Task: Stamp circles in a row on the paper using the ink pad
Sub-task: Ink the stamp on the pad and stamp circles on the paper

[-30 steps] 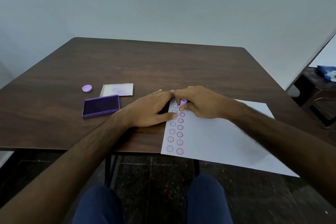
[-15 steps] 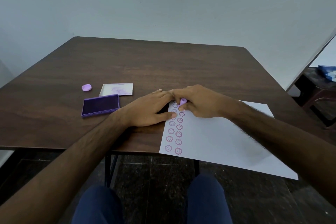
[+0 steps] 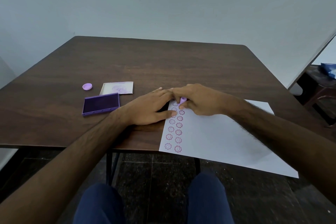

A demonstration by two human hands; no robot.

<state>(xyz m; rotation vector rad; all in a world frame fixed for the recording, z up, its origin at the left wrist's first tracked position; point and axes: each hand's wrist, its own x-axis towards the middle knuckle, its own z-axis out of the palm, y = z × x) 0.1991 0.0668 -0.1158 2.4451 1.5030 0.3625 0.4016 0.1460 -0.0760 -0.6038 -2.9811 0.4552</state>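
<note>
Head view shows the right hand (image 3: 198, 101) pinching a small lilac stamp (image 3: 182, 100), pressed at the far end of the second column of stamped circles (image 3: 179, 125) on the paper (image 3: 218, 136); the left hand (image 3: 147, 109) lies flat and open, pinning the sheet's left edge; the open ink pad (image 3: 101, 103) sits left of both hands, nearer the left, so re-inking likely means reaching across it.

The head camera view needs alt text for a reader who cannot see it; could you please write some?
A person's right hand presses a small purple stamp onto white paper beside two columns of purple circle stamps, while the left hand holds the paper's edge. An open purple ink pad, its lid and a small cap lie on the wooden table.
</note>
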